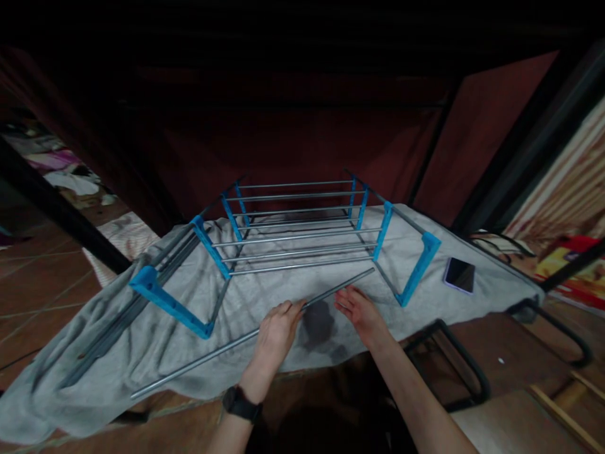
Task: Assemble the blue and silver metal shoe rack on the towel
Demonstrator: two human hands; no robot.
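My left hand [280,326] is closed around a long grey metal tube [198,360], which slants from lower left to upper right in front of a rack. My right hand [358,313] is just below the tube's upper end, its fingers a little bent and apart; whether the fingertips touch the tube I cannot tell. Beyond both hands stands the rack, with blue plastic brackets [212,247] on both sides and several grey tubes [295,253] running across. The nearest pair, the left blue bracket [172,306] and the right blue bracket [420,270], has no tube between them.
A grey cloth [278,291] covers the surface under the rack. More grey tubes [118,325] lie along its left side. To the right are a phone [459,275] and a dark-framed chair [505,353]. Dark metal posts [61,202] stand at both sides.
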